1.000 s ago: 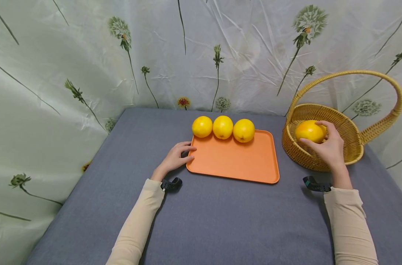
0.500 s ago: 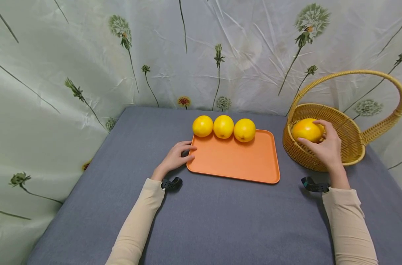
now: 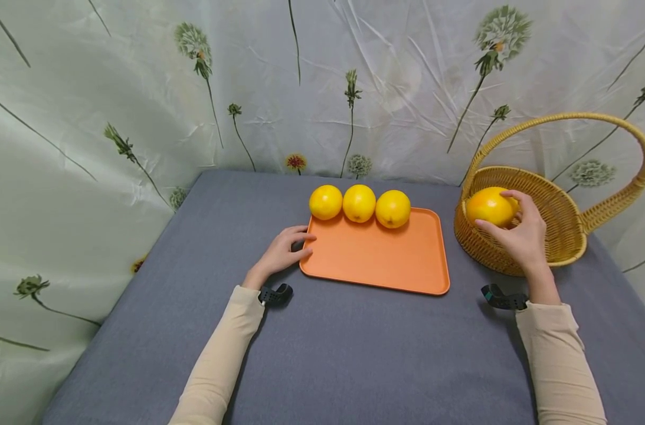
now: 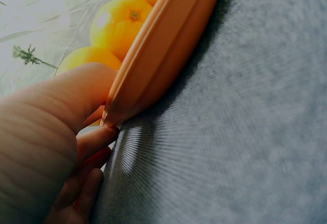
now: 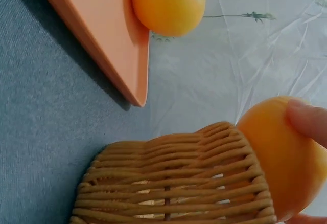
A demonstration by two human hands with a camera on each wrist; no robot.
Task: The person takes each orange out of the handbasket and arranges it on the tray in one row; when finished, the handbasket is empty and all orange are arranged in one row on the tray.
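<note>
My right hand [image 3: 524,236] grips an orange [image 3: 491,206] between thumb and fingers, at the left side of a wicker basket [image 3: 558,206]. In the right wrist view that orange [image 5: 283,157] shows beside the woven basket rim [image 5: 173,178]. With my left hand [image 3: 280,254] I hold the left edge of an orange tray [image 3: 375,260]. In the left wrist view the thumb lies over the tray's rim [image 4: 153,55] and other fingers are at its outside. Three oranges [image 3: 359,203] sit in a row along the tray's back left edge.
The basket's tall arched handle [image 3: 561,116] rises over its opening. A grey cloth [image 3: 386,354] covers the table. Behind and to the left hangs a curtain [image 3: 280,130] with a dandelion print.
My right hand has moved slightly left and up with the orange, towards the basket's left rim. My left hand, the tray and its three oranges have stayed in place.
</note>
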